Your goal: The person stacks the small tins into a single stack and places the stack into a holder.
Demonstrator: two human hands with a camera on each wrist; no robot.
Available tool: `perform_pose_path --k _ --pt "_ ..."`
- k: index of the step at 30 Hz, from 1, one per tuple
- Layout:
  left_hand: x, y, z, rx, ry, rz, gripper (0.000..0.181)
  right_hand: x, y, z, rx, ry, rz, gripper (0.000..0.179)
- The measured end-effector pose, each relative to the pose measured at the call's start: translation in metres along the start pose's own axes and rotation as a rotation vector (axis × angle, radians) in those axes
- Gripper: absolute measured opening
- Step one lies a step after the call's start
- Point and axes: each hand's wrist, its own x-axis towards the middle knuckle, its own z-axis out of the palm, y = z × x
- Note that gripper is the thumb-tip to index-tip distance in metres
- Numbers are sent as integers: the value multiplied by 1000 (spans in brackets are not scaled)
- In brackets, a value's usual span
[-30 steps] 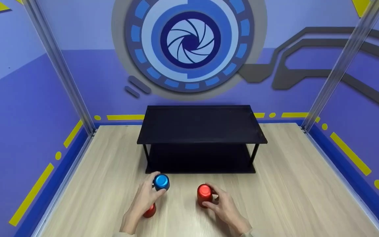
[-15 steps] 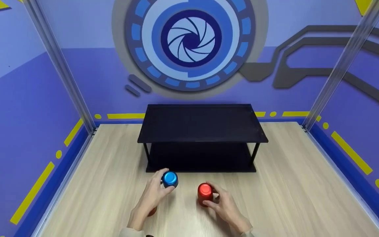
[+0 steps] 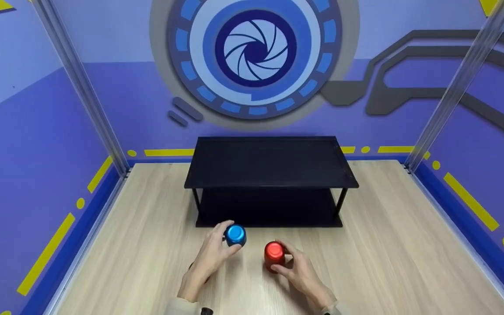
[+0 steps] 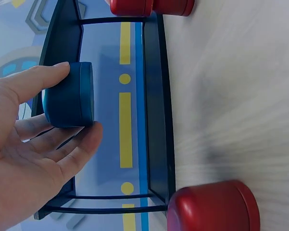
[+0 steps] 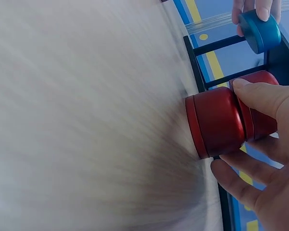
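My left hand (image 3: 215,249) grips a small blue metal canister (image 3: 236,235) between thumb and fingers, up off the wooden table. In the left wrist view that blue canister (image 4: 69,96) hangs in front of the black rack. To the right, my right hand (image 3: 301,270) holds the upper of two stacked red canisters (image 3: 274,251), its thumb and fingers around the side. The lower red canister (image 5: 216,122) stands on the table beneath it. Another red canister (image 4: 214,209) stands below the left hand; my left forearm hides it in the head view.
A black two-level rack (image 3: 271,162) stands at the back of the table (image 3: 392,245), just beyond both hands. Blue printed walls (image 3: 24,175) and metal corner posts (image 3: 453,87) close in the sides and back.
My left hand has carried the blue canister to the right, closer to the red stack. The right hand stays on the stack. The head view has tilted slightly.
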Motion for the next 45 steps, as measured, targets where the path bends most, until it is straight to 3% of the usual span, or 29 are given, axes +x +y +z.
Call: perform_pose_path --k 17,35,45 --pt "10 20 18 -60 -53 48 57 0 1 -1 16 16 -17 66" --pt "14 38 44 -24 -96 93 55 0 2 -1 17 -10 -15 63" --pt "14 39 54 -16 -124 121 52 0 3 1 12 16 -45 63"
